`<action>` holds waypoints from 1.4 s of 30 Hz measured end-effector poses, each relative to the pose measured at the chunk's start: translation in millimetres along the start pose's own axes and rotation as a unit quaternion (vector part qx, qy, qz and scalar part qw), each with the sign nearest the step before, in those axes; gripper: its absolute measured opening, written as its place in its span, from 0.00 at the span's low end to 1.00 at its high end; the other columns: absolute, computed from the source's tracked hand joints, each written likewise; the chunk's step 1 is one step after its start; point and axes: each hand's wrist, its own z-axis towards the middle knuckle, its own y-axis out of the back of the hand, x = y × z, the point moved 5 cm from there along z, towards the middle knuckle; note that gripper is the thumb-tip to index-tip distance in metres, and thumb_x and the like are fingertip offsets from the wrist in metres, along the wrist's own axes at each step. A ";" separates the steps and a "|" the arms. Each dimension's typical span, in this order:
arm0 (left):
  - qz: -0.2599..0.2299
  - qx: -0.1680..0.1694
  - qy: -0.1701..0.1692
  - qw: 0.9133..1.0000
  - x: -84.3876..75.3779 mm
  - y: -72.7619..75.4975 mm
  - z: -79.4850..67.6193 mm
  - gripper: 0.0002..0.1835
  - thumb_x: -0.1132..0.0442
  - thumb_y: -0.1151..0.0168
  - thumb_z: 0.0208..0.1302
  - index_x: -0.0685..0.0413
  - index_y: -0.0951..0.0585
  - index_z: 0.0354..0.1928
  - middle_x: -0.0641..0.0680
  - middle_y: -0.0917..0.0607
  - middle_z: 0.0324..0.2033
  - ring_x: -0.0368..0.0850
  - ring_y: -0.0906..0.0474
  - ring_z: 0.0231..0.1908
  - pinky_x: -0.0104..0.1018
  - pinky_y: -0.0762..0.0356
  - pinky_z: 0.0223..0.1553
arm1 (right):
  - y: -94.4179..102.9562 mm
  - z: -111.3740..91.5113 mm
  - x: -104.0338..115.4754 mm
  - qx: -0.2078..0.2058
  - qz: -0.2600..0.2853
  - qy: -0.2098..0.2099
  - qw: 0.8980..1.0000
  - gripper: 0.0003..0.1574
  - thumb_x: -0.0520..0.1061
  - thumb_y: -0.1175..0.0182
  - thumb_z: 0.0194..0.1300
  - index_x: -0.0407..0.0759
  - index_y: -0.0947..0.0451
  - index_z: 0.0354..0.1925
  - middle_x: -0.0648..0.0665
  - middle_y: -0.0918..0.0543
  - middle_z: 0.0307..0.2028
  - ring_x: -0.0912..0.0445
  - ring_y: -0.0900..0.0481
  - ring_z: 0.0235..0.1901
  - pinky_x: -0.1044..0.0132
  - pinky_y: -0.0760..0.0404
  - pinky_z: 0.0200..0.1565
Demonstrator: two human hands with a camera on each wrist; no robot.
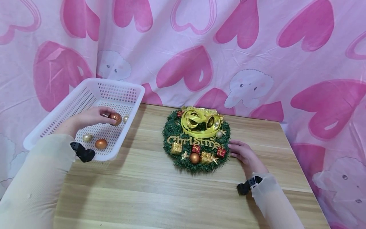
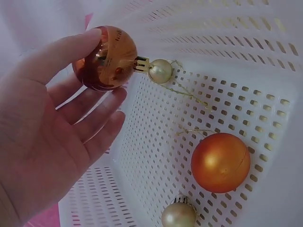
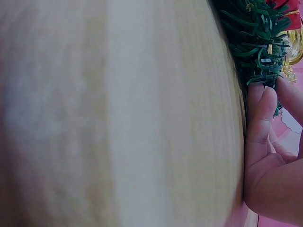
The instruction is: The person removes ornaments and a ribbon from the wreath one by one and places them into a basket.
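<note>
My left hand holds a shiny copper Christmas bauble between thumb and fingers, just above the white basket. The bauble's gold cap points away from the palm. Below it in the basket lie a matte orange bauble and small pale gold baubles, one near the orange one and another beside the held bauble's cap. On the wooden table, my right hand touches the right edge of a green Christmas wreath with relaxed fingers. Needles hide some fingertips in the right wrist view.
Gold lettering, a yellow-gold ribbon, small gift boxes, stars and a copper bauble decorate the wreath. Behind the wooden table hangs a pink heart-patterned cloth. The basket stands at the table's left.
</note>
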 end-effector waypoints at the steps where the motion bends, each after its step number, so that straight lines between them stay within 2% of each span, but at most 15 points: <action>1: -0.004 0.006 0.000 1.000 -0.1 -0.8 -0.2 0.31 0.50 0.37 0.59 0.61 0.29 0.59 0.64 0.23 0.54 0.55 0.29 0.54 0.52 0.30 0.56 | -0.1 -0.2 -0.1 0.001 0.004 0.000 1.000 0.26 0.39 0.42 0.63 0.37 0.35 0.58 0.56 0.21 0.31 0.64 0.21 0.30 0.73 0.20 0.38; 4: -0.008 0.007 0.000 1.000 -2.3 -1.1 -1.0 0.31 0.51 0.40 0.62 0.63 0.32 0.61 0.66 0.24 0.55 0.58 0.30 0.57 0.54 0.31 0.57 | -0.1 -0.6 -0.6 -0.003 0.018 0.000 1.000 0.18 0.39 0.41 0.63 0.42 0.31 0.52 0.56 0.22 0.32 0.64 0.22 0.30 0.73 0.20 0.38; 6: -0.001 -0.004 -0.004 1.000 -5.6 0.4 -1.5 0.30 0.53 0.41 0.63 0.64 0.32 0.61 0.66 0.24 0.55 0.58 0.30 0.56 0.54 0.31 0.57 | -0.4 -0.8 -0.5 -0.002 0.024 0.001 1.000 0.17 0.38 0.42 0.63 0.42 0.31 0.50 0.56 0.22 0.32 0.64 0.22 0.30 0.73 0.20 0.38; 9: 0.001 -0.015 -0.012 1.000 -12.1 3.1 -2.0 0.29 0.54 0.41 0.63 0.64 0.32 0.61 0.67 0.24 0.55 0.59 0.29 0.56 0.53 0.31 0.56 | -0.2 -1.0 0.2 0.004 0.016 0.004 1.000 0.23 0.39 0.42 0.64 0.38 0.34 0.56 0.56 0.22 0.32 0.64 0.22 0.30 0.73 0.20 0.38; 11: 0.002 -0.026 -0.023 0.999 -18.4 5.4 -1.2 0.28 0.55 0.40 0.62 0.63 0.31 0.60 0.67 0.24 0.55 0.58 0.28 0.56 0.50 0.29 0.55 | 0.3 -0.4 0.4 0.007 0.006 0.005 1.000 0.29 0.39 0.42 0.64 0.34 0.38 0.61 0.56 0.22 0.32 0.64 0.22 0.30 0.73 0.20 0.38; 14: -0.003 -0.031 -0.029 0.999 -30.4 8.2 -1.0 0.28 0.55 0.39 0.62 0.60 0.30 0.61 0.65 0.24 0.55 0.57 0.28 0.56 0.49 0.30 0.56 | 1.7 0.8 0.5 0.009 -0.012 0.007 1.000 0.36 0.40 0.43 0.64 0.31 0.44 0.65 0.57 0.22 0.32 0.64 0.22 0.31 0.74 0.20 0.38; 18: -0.018 -0.028 -0.038 0.999 -50.4 8.3 -0.8 0.28 0.53 0.39 0.62 0.57 0.30 0.61 0.63 0.24 0.56 0.54 0.28 0.56 0.52 0.33 0.58 | 2.2 2.3 0.0 0.009 -0.028 0.009 1.000 0.37 0.42 0.43 0.65 0.32 0.45 0.66 0.58 0.22 0.33 0.64 0.22 0.33 0.74 0.20 0.39; 22: -0.027 -0.027 -0.050 0.998 -70.7 3.5 3.7 0.27 0.53 0.38 0.61 0.55 0.29 0.60 0.59 0.24 0.57 0.51 0.28 0.56 0.49 0.33 0.58 | 1.7 2.1 -0.6 0.005 -0.016 0.007 1.000 0.34 0.41 0.42 0.64 0.33 0.41 0.64 0.57 0.21 0.33 0.64 0.22 0.33 0.73 0.20 0.39; 28: -0.061 -0.012 -0.088 0.994 -97.4 -14.6 18.4 0.27 0.56 0.36 0.60 0.53 0.29 0.60 0.57 0.22 0.56 0.51 0.26 0.55 0.46 0.30 0.58 | -0.4 -1.4 -1.2 -0.006 0.015 -0.002 1.000 0.27 0.40 0.41 0.63 0.37 0.35 0.58 0.56 0.21 0.32 0.64 0.22 0.30 0.73 0.20 0.38; 32: -0.108 0.011 -0.115 0.987 -111.3 -31.5 28.2 0.26 0.60 0.37 0.60 0.56 0.29 0.60 0.59 0.23 0.55 0.51 0.24 0.54 0.43 0.27 0.57 | -1.8 -2.7 -1.4 -0.010 0.020 -0.005 1.000 0.25 0.40 0.41 0.63 0.38 0.35 0.57 0.56 0.21 0.32 0.64 0.22 0.30 0.73 0.20 0.38; 36: -0.130 0.031 -0.129 0.983 -125.4 -48.4 34.4 0.26 0.61 0.37 0.60 0.57 0.29 0.59 0.59 0.23 0.54 0.50 0.25 0.53 0.42 0.27 0.57 | -2.0 -3.1 -1.3 -0.010 0.019 -0.005 1.000 0.26 0.40 0.41 0.63 0.38 0.35 0.58 0.56 0.22 0.33 0.64 0.22 0.31 0.73 0.20 0.39; 42: -0.157 0.056 -0.178 0.970 -146.9 -75.2 43.4 0.26 0.66 0.35 0.56 0.63 0.28 0.57 0.62 0.22 0.52 0.53 0.23 0.51 0.41 0.24 0.55 | -2.0 -2.2 -0.5 -0.006 0.023 0.002 1.000 0.23 0.41 0.40 0.63 0.39 0.34 0.55 0.55 0.21 0.33 0.64 0.22 0.30 0.73 0.20 0.39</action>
